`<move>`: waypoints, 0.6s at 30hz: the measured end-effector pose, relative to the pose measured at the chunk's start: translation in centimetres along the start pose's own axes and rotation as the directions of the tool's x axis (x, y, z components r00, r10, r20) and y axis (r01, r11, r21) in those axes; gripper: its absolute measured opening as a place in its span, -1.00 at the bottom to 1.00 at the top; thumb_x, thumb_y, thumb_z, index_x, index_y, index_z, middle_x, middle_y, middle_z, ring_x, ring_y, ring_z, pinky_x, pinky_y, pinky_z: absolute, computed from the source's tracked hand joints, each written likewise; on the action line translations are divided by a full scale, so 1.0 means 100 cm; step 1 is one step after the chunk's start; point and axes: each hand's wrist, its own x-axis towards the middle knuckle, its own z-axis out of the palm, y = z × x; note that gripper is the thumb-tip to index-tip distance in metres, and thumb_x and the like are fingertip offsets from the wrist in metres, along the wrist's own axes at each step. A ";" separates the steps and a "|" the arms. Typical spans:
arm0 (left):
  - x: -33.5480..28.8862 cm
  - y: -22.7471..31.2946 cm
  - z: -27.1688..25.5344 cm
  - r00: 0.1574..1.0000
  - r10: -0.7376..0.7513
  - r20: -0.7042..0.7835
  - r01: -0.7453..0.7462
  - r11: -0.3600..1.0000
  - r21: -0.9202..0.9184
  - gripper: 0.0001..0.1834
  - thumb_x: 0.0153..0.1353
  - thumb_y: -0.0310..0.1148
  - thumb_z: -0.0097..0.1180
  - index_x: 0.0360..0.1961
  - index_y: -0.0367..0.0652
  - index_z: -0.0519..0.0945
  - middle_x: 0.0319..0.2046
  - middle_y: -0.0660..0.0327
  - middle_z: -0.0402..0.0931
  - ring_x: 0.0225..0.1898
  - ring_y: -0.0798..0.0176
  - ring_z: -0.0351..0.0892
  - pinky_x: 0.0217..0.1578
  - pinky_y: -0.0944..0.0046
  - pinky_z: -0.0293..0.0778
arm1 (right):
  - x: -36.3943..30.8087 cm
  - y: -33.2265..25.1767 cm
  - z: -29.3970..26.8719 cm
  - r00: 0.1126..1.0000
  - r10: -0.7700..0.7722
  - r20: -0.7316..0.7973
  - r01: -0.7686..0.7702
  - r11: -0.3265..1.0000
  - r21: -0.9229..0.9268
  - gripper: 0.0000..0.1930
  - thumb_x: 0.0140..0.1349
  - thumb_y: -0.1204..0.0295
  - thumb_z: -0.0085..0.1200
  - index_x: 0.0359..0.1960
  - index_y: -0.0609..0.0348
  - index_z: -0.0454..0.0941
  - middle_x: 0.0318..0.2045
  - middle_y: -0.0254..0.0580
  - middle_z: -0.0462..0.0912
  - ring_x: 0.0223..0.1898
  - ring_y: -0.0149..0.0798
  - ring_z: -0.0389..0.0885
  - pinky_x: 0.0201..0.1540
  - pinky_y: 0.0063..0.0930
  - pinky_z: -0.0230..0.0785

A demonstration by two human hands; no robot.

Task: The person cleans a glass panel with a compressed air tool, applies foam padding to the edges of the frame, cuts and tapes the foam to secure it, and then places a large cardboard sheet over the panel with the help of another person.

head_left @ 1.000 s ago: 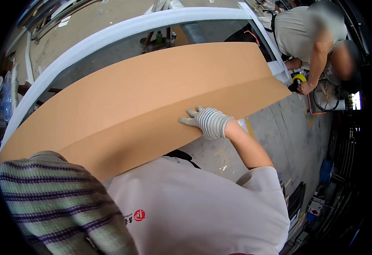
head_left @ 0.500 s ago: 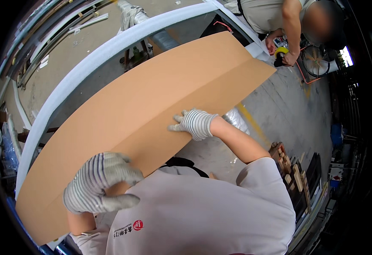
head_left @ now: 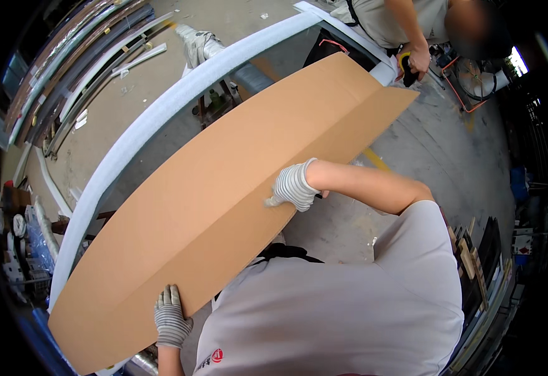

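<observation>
A brown cardboard sheet, curved along its far side and creased lengthwise, lies over a large arched frame covered in whitish wrap. My right hand, in a striped knit glove, is closed on the sheet's near edge with its thumb side on top; its other fingers are mostly hidden. Close to the sheet's near left end, my left hand lies flat with fingers stretched out on the cardboard, in a matching glove.
At the upper right, another person's hand holds a yellow and black tool by the frame's corner. Long profiles are stacked at the upper left. Wood pieces lean at the right. A wheeled item with orange tubing stands beyond.
My left hand has come down from above the cardboard to rest flat near its edge. The right hand's spread fingers have curled in at the edge. The other person's hand has shifted upward.
</observation>
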 end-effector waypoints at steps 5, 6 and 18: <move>0.000 -0.024 0.040 0.933 0.073 -0.352 -0.133 0.980 -0.149 -0.19 -0.18 -0.29 0.13 0.19 -0.34 0.25 0.13 -0.13 0.29 0.14 -0.18 0.29 0.19 -0.04 0.16 | 0.010 0.017 -0.019 0.990 -0.043 0.133 0.029 0.994 0.105 -0.08 -0.16 0.31 0.27 0.34 -0.18 0.08 0.05 -0.04 0.49 0.03 0.00 0.49 -0.02 -0.18 0.37; 0.001 -0.026 0.030 0.940 0.067 -0.336 -0.145 0.966 -0.213 -0.24 -0.17 -0.28 0.12 0.15 -0.36 0.30 0.09 -0.13 0.35 0.11 -0.17 0.34 0.18 -0.03 0.20 | 0.016 0.024 -0.022 0.981 -0.091 0.173 0.070 0.990 0.123 -0.07 -0.14 0.34 0.27 0.34 -0.17 0.06 0.12 -0.05 0.42 0.08 -0.01 0.44 0.03 -0.18 0.34; 0.079 -0.102 -0.108 0.909 0.189 0.371 0.092 0.778 -0.621 -0.37 -0.19 -0.50 0.34 0.00 -0.40 0.47 -0.09 0.16 0.55 -0.06 0.25 0.51 -0.04 0.25 0.44 | 0.109 0.112 -0.081 0.827 -0.501 0.256 0.348 0.813 0.467 -0.18 -0.08 0.26 0.34 0.26 0.10 0.21 0.16 -0.18 0.39 0.16 -0.18 0.35 0.12 -0.16 0.27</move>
